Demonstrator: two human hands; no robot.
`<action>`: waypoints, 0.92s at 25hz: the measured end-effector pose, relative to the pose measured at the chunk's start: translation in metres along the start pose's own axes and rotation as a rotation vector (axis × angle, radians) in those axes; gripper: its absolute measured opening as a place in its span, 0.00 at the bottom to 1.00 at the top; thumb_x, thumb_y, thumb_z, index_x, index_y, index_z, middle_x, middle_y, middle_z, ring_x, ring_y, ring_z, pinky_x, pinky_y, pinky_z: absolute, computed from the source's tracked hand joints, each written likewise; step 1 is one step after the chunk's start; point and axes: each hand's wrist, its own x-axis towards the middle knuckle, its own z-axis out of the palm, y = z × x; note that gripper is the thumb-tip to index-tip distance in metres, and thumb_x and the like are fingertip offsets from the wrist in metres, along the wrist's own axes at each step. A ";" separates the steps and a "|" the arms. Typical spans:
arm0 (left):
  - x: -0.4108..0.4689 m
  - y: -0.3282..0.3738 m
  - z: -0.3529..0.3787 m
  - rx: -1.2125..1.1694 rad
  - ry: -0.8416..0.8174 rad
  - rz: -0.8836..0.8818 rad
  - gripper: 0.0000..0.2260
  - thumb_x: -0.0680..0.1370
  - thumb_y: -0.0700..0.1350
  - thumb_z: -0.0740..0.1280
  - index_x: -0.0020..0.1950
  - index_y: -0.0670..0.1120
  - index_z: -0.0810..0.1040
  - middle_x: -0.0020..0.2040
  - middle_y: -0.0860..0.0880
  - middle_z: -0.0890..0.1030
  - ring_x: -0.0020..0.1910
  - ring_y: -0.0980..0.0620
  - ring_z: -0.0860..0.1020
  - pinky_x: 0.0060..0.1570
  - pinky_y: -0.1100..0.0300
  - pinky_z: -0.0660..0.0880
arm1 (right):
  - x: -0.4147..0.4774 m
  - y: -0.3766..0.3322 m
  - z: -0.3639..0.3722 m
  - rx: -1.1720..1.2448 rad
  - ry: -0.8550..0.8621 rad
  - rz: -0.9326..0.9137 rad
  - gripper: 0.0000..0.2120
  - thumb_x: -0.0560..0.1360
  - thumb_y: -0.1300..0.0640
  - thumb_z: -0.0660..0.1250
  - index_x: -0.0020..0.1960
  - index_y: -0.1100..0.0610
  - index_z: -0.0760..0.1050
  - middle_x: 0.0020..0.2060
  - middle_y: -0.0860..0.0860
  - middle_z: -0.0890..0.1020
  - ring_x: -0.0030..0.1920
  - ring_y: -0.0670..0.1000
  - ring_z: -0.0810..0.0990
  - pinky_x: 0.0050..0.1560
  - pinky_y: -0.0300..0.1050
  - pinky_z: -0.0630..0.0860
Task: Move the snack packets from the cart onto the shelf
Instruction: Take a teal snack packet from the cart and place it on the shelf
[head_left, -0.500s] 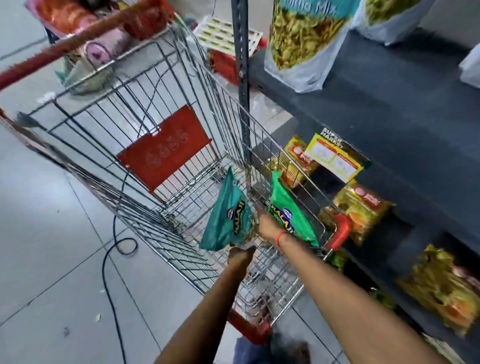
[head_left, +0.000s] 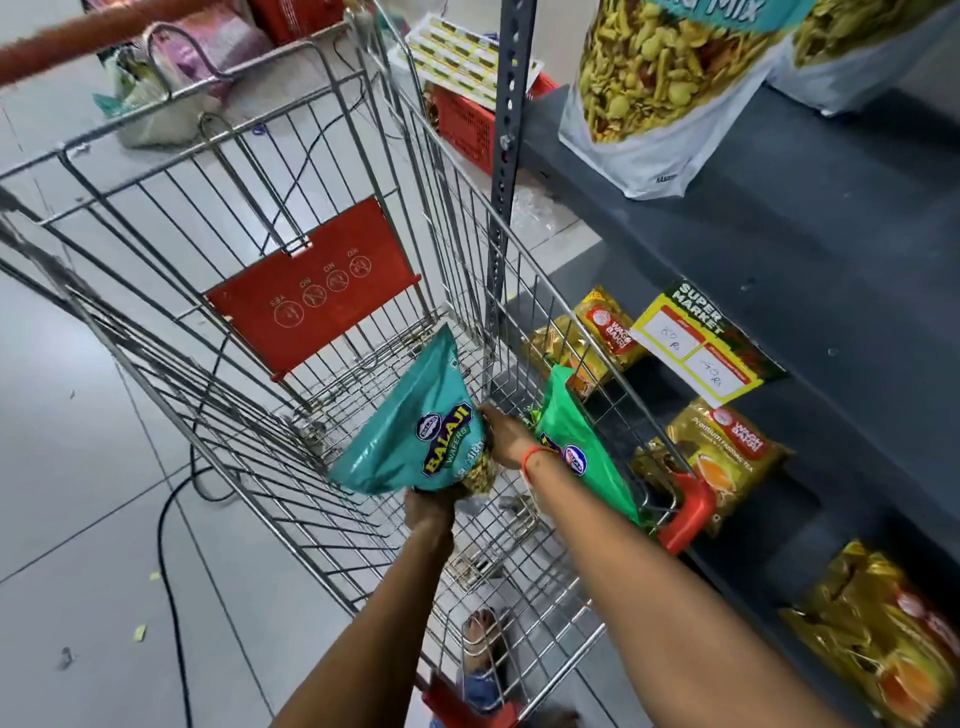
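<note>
Inside the wire shopping cart (head_left: 156, 249), my left hand (head_left: 428, 512) grips the bottom edge of a teal snack packet (head_left: 410, 421) and holds it up above the cart floor. My right hand (head_left: 506, 436) is closed on the top of a green snack packet (head_left: 582, 447) that leans against the cart's right wall. The two hands are close together near the cart's right side. The dark grey shelf (head_left: 810, 249) stands just right of the cart.
Two large snack-mix bags (head_left: 654, 88) stand on the upper shelf. Yellow tea packets (head_left: 727, 457) fill the lower shelf behind a price tag (head_left: 701, 343). A red flap (head_left: 317, 291) hangs in the cart. A black cable (head_left: 166, 561) lies on the floor; a red crate (head_left: 467, 124) sits beyond.
Both packets sit slightly higher in the cart than before, and the teal packet has tilted so that its printed front faces me. Both hands keep their grips.
</note>
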 end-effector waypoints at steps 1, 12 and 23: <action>0.003 0.007 -0.007 0.052 -0.049 0.033 0.20 0.67 0.34 0.72 0.57 0.39 0.73 0.53 0.40 0.79 0.48 0.45 0.74 0.44 0.55 0.72 | -0.011 -0.009 -0.007 0.134 0.005 0.073 0.17 0.77 0.63 0.57 0.65 0.58 0.65 0.46 0.56 0.80 0.42 0.54 0.77 0.49 0.50 0.76; -0.104 0.165 -0.071 0.219 -0.593 0.701 0.18 0.62 0.44 0.77 0.48 0.54 0.78 0.48 0.58 0.84 0.54 0.55 0.78 0.57 0.61 0.75 | -0.182 -0.052 -0.069 0.612 0.699 -0.322 0.30 0.64 0.53 0.73 0.63 0.53 0.68 0.57 0.52 0.77 0.60 0.57 0.75 0.58 0.58 0.76; -0.250 0.228 0.096 0.328 -1.036 0.988 0.15 0.71 0.35 0.70 0.58 0.36 0.75 0.48 0.50 0.82 0.45 0.62 0.80 0.44 0.70 0.75 | -0.304 0.051 -0.181 0.869 1.148 -0.358 0.28 0.65 0.64 0.76 0.56 0.46 0.66 0.57 0.52 0.77 0.60 0.52 0.77 0.64 0.50 0.73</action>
